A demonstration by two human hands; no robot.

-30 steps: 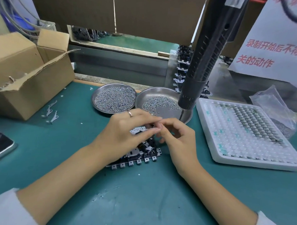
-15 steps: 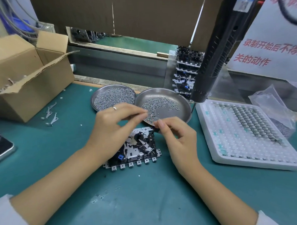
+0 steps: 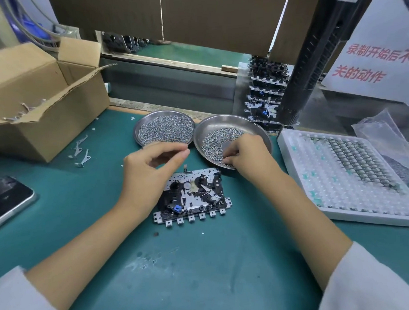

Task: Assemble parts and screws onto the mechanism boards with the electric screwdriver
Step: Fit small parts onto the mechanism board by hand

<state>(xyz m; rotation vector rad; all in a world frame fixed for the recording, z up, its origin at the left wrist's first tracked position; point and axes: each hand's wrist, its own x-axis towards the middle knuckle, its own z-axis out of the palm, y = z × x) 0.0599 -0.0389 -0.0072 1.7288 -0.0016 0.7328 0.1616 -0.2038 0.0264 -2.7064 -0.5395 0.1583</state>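
Note:
A mechanism board (image 3: pixel 196 197) with black parts, a blue piece and a row of metal tabs lies flat on the green mat. My left hand (image 3: pixel 148 173) hovers over its left edge, thumb and forefinger nearly meeting; motion blur hides whether they pinch anything. My right hand (image 3: pixel 245 155) reaches into the right steel dish (image 3: pixel 234 118), fingers curled down and pinching at the screws (image 3: pixel 215 140) there. The black electric screwdriver (image 3: pixel 311 56) hangs untouched above the right side, its lower end near the dish's far rim.
A second dish of screws (image 3: pixel 165 130) sits left of the first. A white foam tray (image 3: pixel 340 186) of small parts and a plastic bag (image 3: pixel 385 135) lie right. Stacked boards (image 3: pixel 264 93) stand behind. A cardboard box (image 3: pixel 32 96), loose metal levers (image 3: pixel 81 153) and a phone (image 3: pixel 6 198) are left.
Both hands have left the board, where their fingertips met. My right hand went up into the right dish. My left hand lifted to the left, uncovering the board.

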